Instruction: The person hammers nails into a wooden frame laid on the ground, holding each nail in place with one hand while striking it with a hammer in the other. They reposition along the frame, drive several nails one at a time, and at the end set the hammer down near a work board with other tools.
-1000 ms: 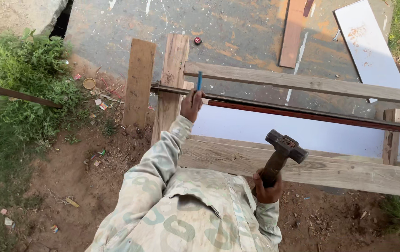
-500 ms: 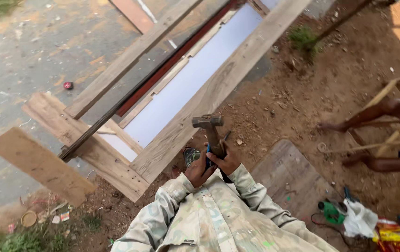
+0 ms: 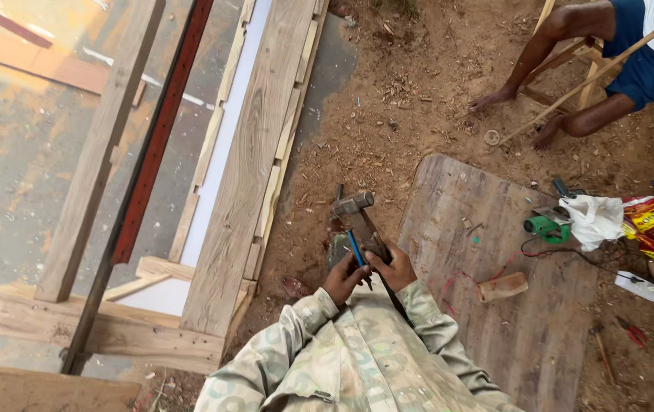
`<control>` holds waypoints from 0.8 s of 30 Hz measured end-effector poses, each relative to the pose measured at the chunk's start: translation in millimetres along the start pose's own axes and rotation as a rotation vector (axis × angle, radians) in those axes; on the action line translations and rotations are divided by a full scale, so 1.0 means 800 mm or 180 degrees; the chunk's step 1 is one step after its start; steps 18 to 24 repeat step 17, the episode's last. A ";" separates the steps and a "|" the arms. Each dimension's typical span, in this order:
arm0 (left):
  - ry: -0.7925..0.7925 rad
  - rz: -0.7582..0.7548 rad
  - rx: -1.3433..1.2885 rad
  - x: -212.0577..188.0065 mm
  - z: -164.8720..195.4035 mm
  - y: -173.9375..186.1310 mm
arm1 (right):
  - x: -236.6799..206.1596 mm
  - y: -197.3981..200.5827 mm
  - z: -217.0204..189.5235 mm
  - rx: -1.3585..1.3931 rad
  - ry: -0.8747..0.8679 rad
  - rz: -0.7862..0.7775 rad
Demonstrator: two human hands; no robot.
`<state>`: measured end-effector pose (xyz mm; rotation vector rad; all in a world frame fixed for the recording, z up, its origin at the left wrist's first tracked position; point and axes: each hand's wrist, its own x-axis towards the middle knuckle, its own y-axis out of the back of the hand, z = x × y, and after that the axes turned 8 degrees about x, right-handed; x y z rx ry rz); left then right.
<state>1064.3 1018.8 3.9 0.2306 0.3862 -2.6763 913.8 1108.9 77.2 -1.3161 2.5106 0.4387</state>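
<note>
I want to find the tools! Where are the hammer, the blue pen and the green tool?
hammer (image 3: 354, 204), head view, on its metal head.
blue pen (image 3: 356, 250), head view, mid-shaft.
green tool (image 3: 544, 226), head view, on its green body.

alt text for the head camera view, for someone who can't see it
Seen from above, a person's right hand holds a hammer while the left hand grips a blue pen, over bare dirt. A wooden frame lies to the left and a board with a green tool to the right; another person's legs show top right.
</note>
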 end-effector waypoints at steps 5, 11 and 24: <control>0.0494 0.0634 -0.0288 0.074 -0.006 0.012 | 0.073 0.078 -0.014 -0.1049 -0.0553 0.0289; 0.1194 0.1564 -0.0563 0.150 -0.007 0.048 | 0.174 0.179 0.029 -0.2048 -0.1554 -0.0221; 0.0452 0.2057 0.2901 0.189 -0.003 0.077 | 0.226 0.284 0.078 -0.0640 -0.2941 -0.0369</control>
